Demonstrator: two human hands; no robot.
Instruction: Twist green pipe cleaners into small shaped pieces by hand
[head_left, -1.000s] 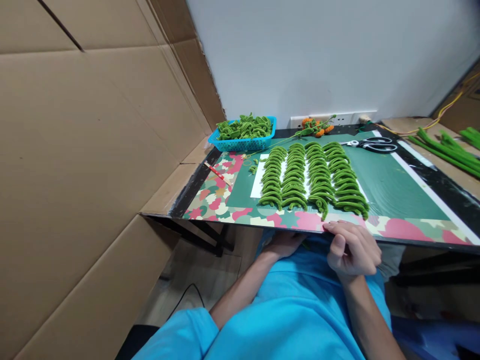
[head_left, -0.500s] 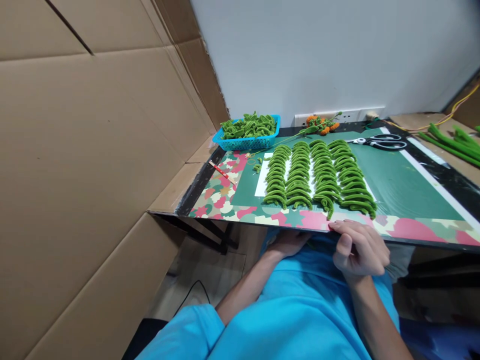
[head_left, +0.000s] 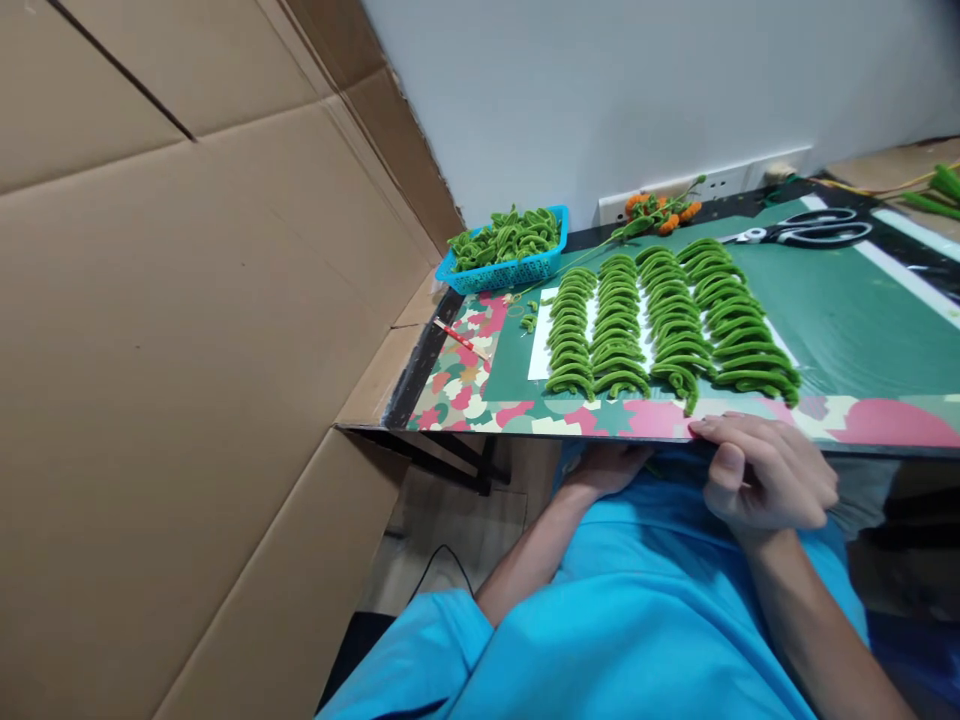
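My right hand (head_left: pixel 772 470) rests at the table's front edge, its fingers loosely curled with the index fingertip on the edge; nothing shows in it. Below the edge, in my lap, lies my left hand (head_left: pixel 607 468), its fingers hidden by the tabletop. A small green bit (head_left: pixel 654 467) shows beside it. Just beyond my right hand, curved fuzzy green pipe-cleaner pieces (head_left: pixel 675 330) lie in several columns on a white sheet (head_left: pixel 538 350). One piece at the front of the third column sticks out toward the edge.
A blue basket (head_left: pixel 502 277) heaped with green pieces stands at the back left. Behind the columns are orange flowers (head_left: pixel 664 212) on green stems and black-handled scissors (head_left: pixel 817 232). A red-and-white strip (head_left: pixel 459 338) lies at left. A cardboard wall (head_left: pixel 187 350) borders the left side.
My view has turned a little to the left and tilted, so the table sits further right and higher. Both hands keep their places; nothing was picked up or let go.
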